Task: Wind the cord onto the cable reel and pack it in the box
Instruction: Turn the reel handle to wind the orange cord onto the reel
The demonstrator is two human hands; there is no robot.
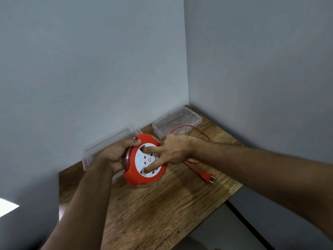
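A: What does the room look like?

B: A corner of two plain grey walls (90, 60), with a wood-grain counter (162, 213) pushed into it. The counter's near right edge drops off to a darker floor.

A: What's on the counter?

B: A clear plastic box (177, 121) sits far back in the corner, open side up. A second clear plastic piece (108, 143), probably its lid, leans along the left wall behind the hands. The red cord (191, 126) loops over the box's near rim and runs back across the wood, ending in a red plug (207, 176) lying flat near the right edge.

A: And the cable reel?

B: The cable reel (144, 163) is held up just above the counter, its red rim and white socket face tilted toward the camera. Some cord is still loose on the counter.

A: How are the hands placed?

B: The left hand (115, 156) wraps the reel's left edge, its grip pressed around the rim with the thumb over the top. The right hand (173, 150) reaches in from the right with its grip spread: two fingers (149, 149) press onto the white face, one near the top, one near the bottom. Whether its thumb pinches the cord behind the reel, I cannot tell.
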